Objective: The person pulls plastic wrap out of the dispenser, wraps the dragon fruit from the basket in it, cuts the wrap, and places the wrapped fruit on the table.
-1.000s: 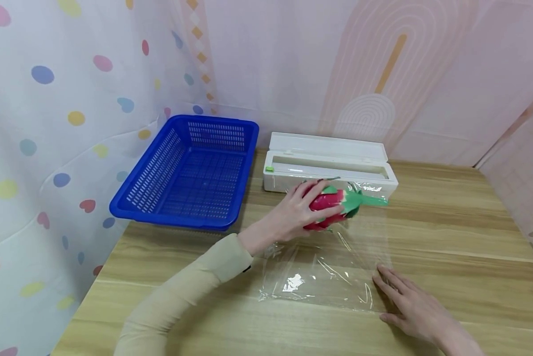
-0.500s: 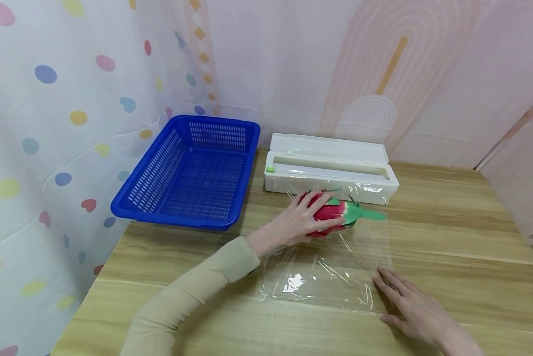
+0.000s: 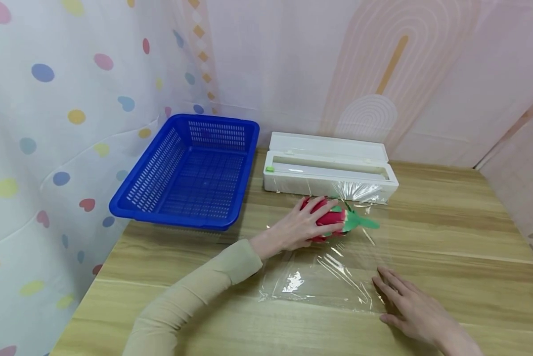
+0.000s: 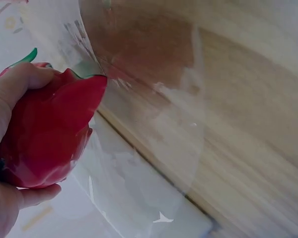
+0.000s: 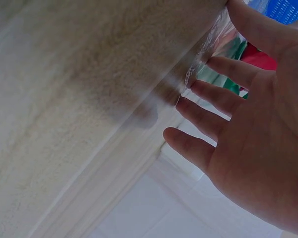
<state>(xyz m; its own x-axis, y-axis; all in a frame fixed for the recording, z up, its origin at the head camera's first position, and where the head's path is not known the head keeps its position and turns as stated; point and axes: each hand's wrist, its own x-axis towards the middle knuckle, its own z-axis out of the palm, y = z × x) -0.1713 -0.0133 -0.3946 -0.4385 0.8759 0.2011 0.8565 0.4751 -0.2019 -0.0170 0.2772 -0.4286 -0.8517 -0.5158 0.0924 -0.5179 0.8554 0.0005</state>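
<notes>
My left hand (image 3: 293,228) grips a red dragon fruit (image 3: 332,218) with green leaf tips, fingers spread over its top. In the left wrist view the thumb and a finger curl round the fruit's red body (image 4: 52,131). Beneath it a sheet of clear cling film (image 3: 311,284) stretches over the table, running out from a white cling film dispenser (image 3: 329,188) behind. At the sheet's right edge my right hand (image 3: 420,311) rests with straight, spread fingers. The right wrist view shows those fingertips (image 5: 201,88) at the crinkled film edge.
A blue slotted basket (image 3: 177,220) stands to the left on the wooden table (image 3: 462,237). The dispenser's white lid (image 3: 329,144) is raised, and a green slider (image 3: 270,169) sits at its left end. Patterned curtains (image 3: 266,64) hang behind and at the sides.
My left hand has brought the dragon fruit lower and toward me, away from the dispenser, down over the film. My right hand has stayed at the film's edge.
</notes>
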